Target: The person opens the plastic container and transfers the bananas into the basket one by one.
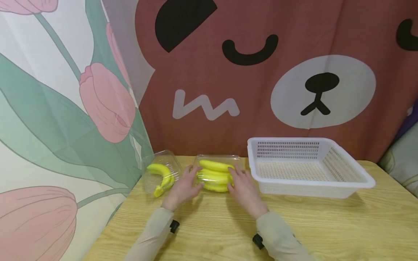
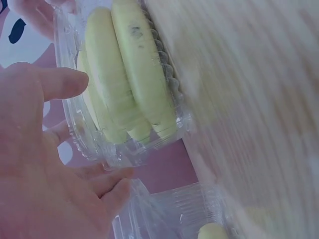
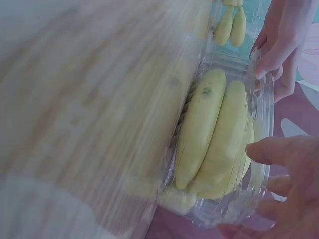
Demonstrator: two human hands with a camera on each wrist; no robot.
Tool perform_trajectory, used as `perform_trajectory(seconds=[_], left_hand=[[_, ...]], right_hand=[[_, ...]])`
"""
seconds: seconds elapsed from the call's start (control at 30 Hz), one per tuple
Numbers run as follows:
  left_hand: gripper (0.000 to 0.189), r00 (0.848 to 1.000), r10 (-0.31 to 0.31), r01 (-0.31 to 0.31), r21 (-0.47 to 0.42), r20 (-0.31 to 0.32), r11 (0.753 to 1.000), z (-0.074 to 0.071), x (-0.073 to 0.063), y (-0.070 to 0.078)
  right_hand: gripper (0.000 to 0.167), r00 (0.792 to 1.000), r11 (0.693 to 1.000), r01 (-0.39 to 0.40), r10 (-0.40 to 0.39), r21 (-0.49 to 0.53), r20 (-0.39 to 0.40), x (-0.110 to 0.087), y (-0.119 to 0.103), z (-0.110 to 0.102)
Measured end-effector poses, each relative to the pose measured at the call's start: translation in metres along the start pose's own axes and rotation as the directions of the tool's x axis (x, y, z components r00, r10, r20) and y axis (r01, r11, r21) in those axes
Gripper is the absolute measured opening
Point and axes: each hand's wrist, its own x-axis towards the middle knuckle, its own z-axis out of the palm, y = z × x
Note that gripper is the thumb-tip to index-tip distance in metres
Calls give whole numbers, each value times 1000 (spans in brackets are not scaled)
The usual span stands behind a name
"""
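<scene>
A clear plastic clamshell box (image 1: pixel 218 157) with several yellow bananas (image 1: pixel 215 177) in it rests on the wooden table. At its left end is my left hand (image 1: pixel 184 186), thumb at the front side and fingers farther back along the rim. My right hand (image 1: pixel 246 190) holds the right end the same way, its thumb (image 3: pixel 269 151) beside the bananas. Through the clear plastic the bananas show lying side by side, one with a dark mark on its peel. Some of my fingertips are hidden behind the box.
Left of my left hand, a second clear box (image 1: pixel 168 156) contains bananas (image 1: pixel 163 175). A white slotted basket (image 1: pixel 307 188) stands on the table (image 1: pixel 209 224) to the right. Behind the table hangs a bear-print cloth (image 1: pixel 248 83), with a tulip-print cloth (image 1: pixel 65 108) at the left.
</scene>
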Motion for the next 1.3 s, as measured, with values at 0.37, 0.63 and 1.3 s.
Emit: perform_trajectory(seconds=[0.37,0.63,1.3], left_hand=[[49,998,-57,56,42,25,998,-3,-1,2],[56,996,-92,92,27,5,995,1,1,2],[84,996,7,6,-136,90,991,-13,0,-2]], right_hand=[[54,999,999,29,-31,-37,-42,6,-10,0],[57,996,990,82,-83,-118,-7,7,-9,-1],[19,991,988,97,-107,-120,-76,13,-9,-21]])
